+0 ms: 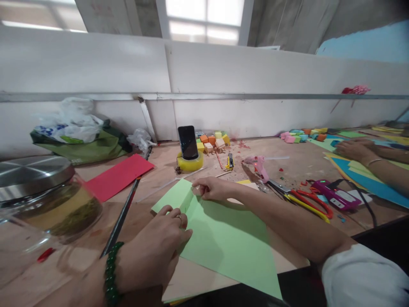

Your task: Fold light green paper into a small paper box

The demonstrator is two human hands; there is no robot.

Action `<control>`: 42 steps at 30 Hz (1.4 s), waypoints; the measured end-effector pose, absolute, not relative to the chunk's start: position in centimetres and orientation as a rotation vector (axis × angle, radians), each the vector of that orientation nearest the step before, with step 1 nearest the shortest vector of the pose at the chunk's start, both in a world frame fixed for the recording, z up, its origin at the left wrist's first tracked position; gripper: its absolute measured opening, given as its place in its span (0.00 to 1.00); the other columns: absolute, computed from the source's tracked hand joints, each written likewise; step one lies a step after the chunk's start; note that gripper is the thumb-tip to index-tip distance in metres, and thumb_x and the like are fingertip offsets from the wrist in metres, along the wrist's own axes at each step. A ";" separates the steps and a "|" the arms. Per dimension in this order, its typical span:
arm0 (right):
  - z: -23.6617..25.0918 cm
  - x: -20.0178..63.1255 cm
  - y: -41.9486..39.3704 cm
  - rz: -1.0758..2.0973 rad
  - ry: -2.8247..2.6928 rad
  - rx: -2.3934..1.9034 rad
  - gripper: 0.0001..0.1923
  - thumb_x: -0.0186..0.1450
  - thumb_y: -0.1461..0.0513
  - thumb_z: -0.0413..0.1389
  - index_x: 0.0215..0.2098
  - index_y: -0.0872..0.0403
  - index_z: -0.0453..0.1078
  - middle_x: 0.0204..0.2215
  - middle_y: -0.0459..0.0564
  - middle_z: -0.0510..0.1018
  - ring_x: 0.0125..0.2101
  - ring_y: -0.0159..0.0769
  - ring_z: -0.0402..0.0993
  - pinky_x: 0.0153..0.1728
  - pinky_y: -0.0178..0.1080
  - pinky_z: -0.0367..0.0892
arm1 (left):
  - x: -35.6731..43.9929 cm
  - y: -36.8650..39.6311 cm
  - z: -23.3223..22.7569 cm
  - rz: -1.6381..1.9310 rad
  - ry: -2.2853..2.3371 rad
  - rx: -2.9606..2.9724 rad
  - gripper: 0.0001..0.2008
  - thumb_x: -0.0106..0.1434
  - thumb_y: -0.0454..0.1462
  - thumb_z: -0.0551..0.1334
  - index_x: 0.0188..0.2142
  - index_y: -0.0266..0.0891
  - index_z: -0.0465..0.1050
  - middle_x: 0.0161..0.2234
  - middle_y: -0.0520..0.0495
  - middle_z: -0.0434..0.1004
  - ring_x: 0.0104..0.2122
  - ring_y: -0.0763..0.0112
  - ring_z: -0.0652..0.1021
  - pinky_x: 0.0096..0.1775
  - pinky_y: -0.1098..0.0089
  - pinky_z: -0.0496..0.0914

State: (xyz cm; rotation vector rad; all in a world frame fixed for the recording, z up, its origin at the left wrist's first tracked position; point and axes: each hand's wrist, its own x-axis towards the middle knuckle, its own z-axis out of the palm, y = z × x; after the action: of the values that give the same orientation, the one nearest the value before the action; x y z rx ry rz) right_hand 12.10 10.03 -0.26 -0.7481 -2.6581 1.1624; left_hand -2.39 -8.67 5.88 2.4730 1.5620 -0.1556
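1. Light green paper sheet flat on the wooden desk, near front edge, its far left corner folded over.
2. Left hand palm down on the sheet's left edge, fingers curled together and pressing the fold; ring on one finger, dark green bead bracelet at the wrist.
3. Right hand at the sheet's far edge, fingertips pinched shut on the folded corner; white sleeve at lower right.
4. Long dark rod lying diagonally just left of the sheet; exact kind cannot be told.
5. Red paper further left, beyond it a green bag with white plastic on top.
6. Glass jar with metal lid at far left, yellowish liquid and dark matter inside.
7. Phone propped upright in a yellow tape roll behind the sheet; coloured foam blocks just beyond.
8. Pink glue gun, red-handled scissors and a purple device to the right of the sheet.
9. Another person's hand resting on blue and yellow paper at far right.
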 end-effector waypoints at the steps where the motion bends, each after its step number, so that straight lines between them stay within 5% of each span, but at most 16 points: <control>1: -0.1 12.2 9.9 1.148 -2.670 -0.730 0.26 0.54 0.72 0.55 0.52 0.58 0.67 0.26 0.41 0.70 0.28 0.29 0.66 0.31 0.32 0.63 | -2.4 -8.7 5.9 -0.157 1.569 2.470 0.12 0.44 0.27 0.57 0.28 0.39 0.72 0.35 0.44 0.75 0.40 0.58 0.72 0.49 0.54 0.60; 8: 0.4 12.3 9.3 1.044 -2.749 -0.765 0.38 0.53 0.64 0.63 0.61 0.55 0.58 0.30 0.44 0.71 0.29 0.33 0.68 0.29 0.33 0.63 | -2.4 -8.7 5.9 -0.174 1.556 2.482 0.10 0.47 0.27 0.56 0.28 0.39 0.72 0.36 0.44 0.74 0.39 0.58 0.72 0.48 0.55 0.61; 14: 0.3 12.4 9.6 1.074 -2.728 -0.757 0.25 0.57 0.72 0.53 0.53 0.56 0.64 0.29 0.44 0.71 0.30 0.31 0.67 0.31 0.33 0.62 | -2.6 -8.5 6.2 -0.157 1.555 2.460 0.07 0.51 0.29 0.57 0.27 0.39 0.72 0.35 0.45 0.74 0.37 0.61 0.72 0.45 0.58 0.61; 19: 1.0 12.8 8.4 1.107 -2.595 -0.771 0.08 0.66 0.59 0.51 0.39 0.55 0.68 0.29 0.45 0.70 0.29 0.31 0.65 0.30 0.34 0.61 | -3.4 -7.4 5.2 0.063 1.539 2.349 0.12 0.61 0.35 0.55 0.25 0.40 0.76 0.32 0.47 0.74 0.33 0.66 0.73 0.39 0.66 0.62; 23: 0.8 12.8 7.9 1.085 -2.585 -0.715 0.14 0.58 0.56 0.61 0.36 0.56 0.68 0.27 0.43 0.68 0.28 0.30 0.64 0.28 0.32 0.59 | -4.1 -6.1 3.3 0.267 1.692 2.225 0.10 0.58 0.35 0.58 0.38 0.39 0.76 0.35 0.46 0.73 0.34 0.65 0.73 0.36 0.68 0.65; 28: -0.3 12.7 8.5 1.103 -2.561 -0.696 0.14 0.52 0.60 0.66 0.33 0.56 0.69 0.24 0.41 0.68 0.26 0.29 0.63 0.27 0.32 0.59 | -4.4 -5.5 2.3 0.355 1.817 2.159 0.34 0.51 0.41 0.66 0.57 0.36 0.63 0.45 0.40 0.71 0.45 0.55 0.72 0.46 0.60 0.66; 36: -0.9 12.6 8.7 1.263 -2.448 -0.573 0.20 0.49 0.58 0.67 0.39 0.55 0.72 0.23 0.39 0.67 0.25 0.28 0.62 0.27 0.32 0.59 | -4.1 -5.5 1.8 0.460 1.827 1.885 0.26 0.48 0.38 0.64 0.48 0.38 0.64 0.30 0.54 0.67 0.30 0.67 0.71 0.31 0.70 0.62; 42: -1.0 12.6 8.3 1.199 -2.387 -0.465 0.06 0.52 0.62 0.64 0.27 0.56 0.73 0.24 0.42 0.68 0.24 0.27 0.62 0.26 0.32 0.59 | -4.1 -5.3 1.0 0.737 1.742 1.842 0.18 0.50 0.37 0.62 0.42 0.40 0.64 0.28 0.55 0.68 0.29 0.69 0.69 0.32 0.69 0.65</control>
State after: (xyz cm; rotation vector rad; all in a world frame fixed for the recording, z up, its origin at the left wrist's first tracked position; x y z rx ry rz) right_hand 12.56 8.29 -1.03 -0.4649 -2.3872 1.1987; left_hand -4.14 -5.28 0.98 1.8415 1.7415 0.7374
